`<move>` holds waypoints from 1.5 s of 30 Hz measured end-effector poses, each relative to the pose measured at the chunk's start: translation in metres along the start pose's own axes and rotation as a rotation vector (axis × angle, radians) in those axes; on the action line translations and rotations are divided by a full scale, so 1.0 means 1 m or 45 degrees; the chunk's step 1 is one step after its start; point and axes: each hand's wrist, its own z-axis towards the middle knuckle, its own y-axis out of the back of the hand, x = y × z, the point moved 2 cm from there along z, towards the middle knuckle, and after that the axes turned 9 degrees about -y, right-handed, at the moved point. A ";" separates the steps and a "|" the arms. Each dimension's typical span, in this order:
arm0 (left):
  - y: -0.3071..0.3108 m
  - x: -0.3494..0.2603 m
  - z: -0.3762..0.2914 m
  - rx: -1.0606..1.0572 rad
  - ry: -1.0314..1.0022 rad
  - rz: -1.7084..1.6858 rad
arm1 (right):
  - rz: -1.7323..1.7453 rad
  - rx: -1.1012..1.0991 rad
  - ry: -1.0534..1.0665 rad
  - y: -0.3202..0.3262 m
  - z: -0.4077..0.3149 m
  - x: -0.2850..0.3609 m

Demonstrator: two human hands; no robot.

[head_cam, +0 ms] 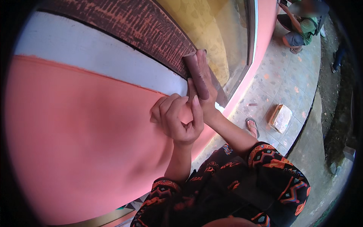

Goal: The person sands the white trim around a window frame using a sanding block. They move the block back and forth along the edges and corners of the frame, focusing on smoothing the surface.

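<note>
A piece of reddish-brown sandpaper (pixel 196 76), curled into a half-roll, is wrapped over the fingers of my right hand (pixel 210 85). That hand is against the lower rail of a dark brown window frame (pixel 122 25), near its corner; the rail's surface is streaked with lighter reddish scuffs. Just below and left of it, my left hand (pixel 178 119) is loosely curled beside the pink wall (pixel 85 136), thumb apart from the fingers and nothing visible in it. Whether it touches the wall I cannot tell. A white band (pixel 99 54) runs between frame and wall.
Behind the window glass hangs a yellow curtain (pixel 198 22). On the tiled floor (pixel 295 73) are a paint-marked block (pixel 280 118) and a small brown strip (pixel 253 104), near my sandalled foot (pixel 251 126). Farther along, a person (pixel 305 28) in green crouches by the wall.
</note>
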 end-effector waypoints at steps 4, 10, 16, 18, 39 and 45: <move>0.000 -0.004 0.001 0.034 -0.003 -0.004 | 0.083 0.070 -0.070 0.002 -0.034 -0.006; -0.004 0.000 0.003 -0.005 0.006 -0.048 | -0.029 -0.059 0.061 -0.001 0.010 -0.001; -0.003 -0.003 0.003 0.043 -0.026 0.004 | -0.018 0.025 0.000 0.003 -0.009 -0.004; -0.003 0.000 0.002 0.028 -0.021 -0.003 | -0.028 -0.010 0.038 0.004 0.019 0.002; -0.003 -0.004 0.003 0.015 -0.020 0.030 | -0.091 0.006 0.058 -0.001 -0.006 -0.004; -0.009 -0.003 0.002 0.027 -0.050 0.054 | -0.048 0.010 0.027 0.002 0.016 -0.003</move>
